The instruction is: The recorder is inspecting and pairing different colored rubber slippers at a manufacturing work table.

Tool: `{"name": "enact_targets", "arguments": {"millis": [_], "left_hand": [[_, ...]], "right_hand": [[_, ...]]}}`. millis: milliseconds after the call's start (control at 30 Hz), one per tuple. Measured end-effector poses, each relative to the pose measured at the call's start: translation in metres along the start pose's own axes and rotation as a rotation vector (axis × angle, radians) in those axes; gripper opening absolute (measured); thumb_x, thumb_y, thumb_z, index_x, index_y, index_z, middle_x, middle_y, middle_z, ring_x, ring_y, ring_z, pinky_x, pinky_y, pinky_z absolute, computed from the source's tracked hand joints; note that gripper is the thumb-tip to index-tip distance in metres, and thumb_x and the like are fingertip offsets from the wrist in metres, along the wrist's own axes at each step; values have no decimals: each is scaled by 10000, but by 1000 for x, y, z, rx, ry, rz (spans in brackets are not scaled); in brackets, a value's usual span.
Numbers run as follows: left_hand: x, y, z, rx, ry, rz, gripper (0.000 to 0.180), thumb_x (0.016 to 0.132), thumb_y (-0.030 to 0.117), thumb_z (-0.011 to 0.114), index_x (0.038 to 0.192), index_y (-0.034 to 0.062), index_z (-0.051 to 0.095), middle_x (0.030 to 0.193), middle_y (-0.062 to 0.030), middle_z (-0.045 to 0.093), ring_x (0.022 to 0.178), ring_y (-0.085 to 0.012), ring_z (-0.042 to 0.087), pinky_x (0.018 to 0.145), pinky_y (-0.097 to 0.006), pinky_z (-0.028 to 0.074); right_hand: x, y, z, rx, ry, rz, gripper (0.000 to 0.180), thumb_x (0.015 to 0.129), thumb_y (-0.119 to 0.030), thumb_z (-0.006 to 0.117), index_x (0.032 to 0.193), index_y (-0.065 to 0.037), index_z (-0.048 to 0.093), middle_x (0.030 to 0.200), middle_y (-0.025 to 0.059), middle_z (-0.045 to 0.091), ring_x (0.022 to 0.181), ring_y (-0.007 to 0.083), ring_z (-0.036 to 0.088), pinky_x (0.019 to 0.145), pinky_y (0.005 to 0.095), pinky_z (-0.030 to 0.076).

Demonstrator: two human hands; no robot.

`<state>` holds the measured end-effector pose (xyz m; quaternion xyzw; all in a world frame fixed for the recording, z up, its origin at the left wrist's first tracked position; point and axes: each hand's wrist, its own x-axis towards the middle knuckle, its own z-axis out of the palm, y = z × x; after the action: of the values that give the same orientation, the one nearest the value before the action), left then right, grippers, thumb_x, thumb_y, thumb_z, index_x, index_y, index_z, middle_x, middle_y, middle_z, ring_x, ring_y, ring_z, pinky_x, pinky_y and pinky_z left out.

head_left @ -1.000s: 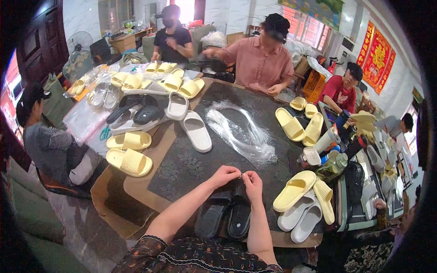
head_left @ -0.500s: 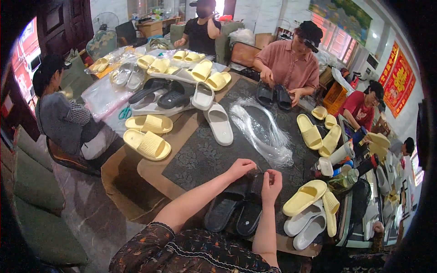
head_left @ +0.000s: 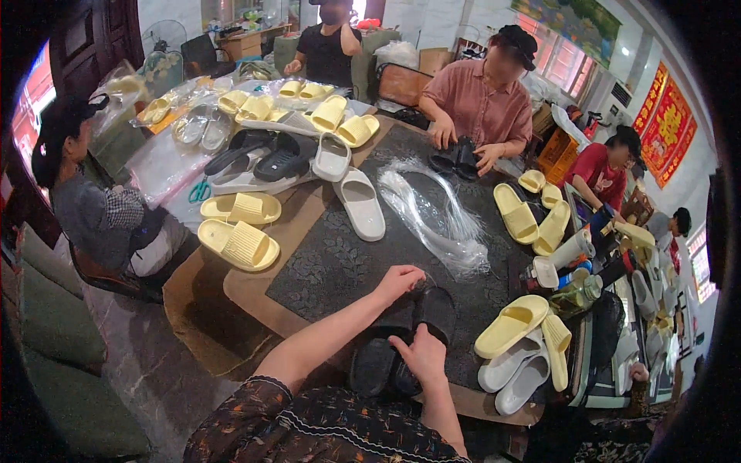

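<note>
Right hand (head_left: pixel 424 356) nearest, over the black slippers (head_left: pixel 373 366); its closure unclear.
Pair lies under it, long axes running outward; left hand (head_left: pixel 399 282), fingertips pinched together, near the far ends; anything held too fine to tell.

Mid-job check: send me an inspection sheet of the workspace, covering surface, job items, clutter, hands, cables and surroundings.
Surface: dark patterned mat.
Job items: black slippers before the wearer.
Clutter: clear bundle mid-mat; yellow slippers at left; grey slippers and jar at right.
Hands: left hand pinched near the black slippers' far ends, contents unclear; right hand on the black slippers, grip unclear.
Cables: nothing seen.
Surroundings: co-worker opposite; others nearby.
</note>
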<state>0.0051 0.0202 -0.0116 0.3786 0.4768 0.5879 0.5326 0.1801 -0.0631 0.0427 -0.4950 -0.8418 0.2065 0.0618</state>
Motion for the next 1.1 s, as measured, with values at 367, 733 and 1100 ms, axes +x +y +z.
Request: {"name": "enact_targets", "arguments": {"millis": [367, 733, 1100], "left_hand": [[-86, 42, -44, 543, 383, 419, 262, 840, 134, 627, 1072, 17, 606, 966, -87, 592, 835, -165, 595, 718, -281, 487], [-162, 83, -338, 1439, 1189, 215, 535, 720, -32, 559, 1248, -20, 472, 1254, -229, 506, 1212, -384, 432, 1047, -449, 295], [-128, 94, -360, 1252, 827, 202, 618, 702, 145, 729, 1257, 21, 486, 1129, -201, 587, 1055, -369, 556, 889, -401, 442]], "right_hand": [[12, 31, 26, 86, 86, -29, 299, 725, -262, 634, 845, -4, 542, 742, 191, 632, 739, 372, 631, 691, 477, 494], [11, 33, 33, 110, 123, -30, 336, 707, -312, 652, 824, -15, 546, 717, 159, 629, 711, 360, 626, 649, 475, 487], [10, 32, 31, 143, 223, -60, 266, 666, -253, 671, 707, -46, 509, 609, 104, 577, 615, 323, 605, 576, 430, 475]]}}
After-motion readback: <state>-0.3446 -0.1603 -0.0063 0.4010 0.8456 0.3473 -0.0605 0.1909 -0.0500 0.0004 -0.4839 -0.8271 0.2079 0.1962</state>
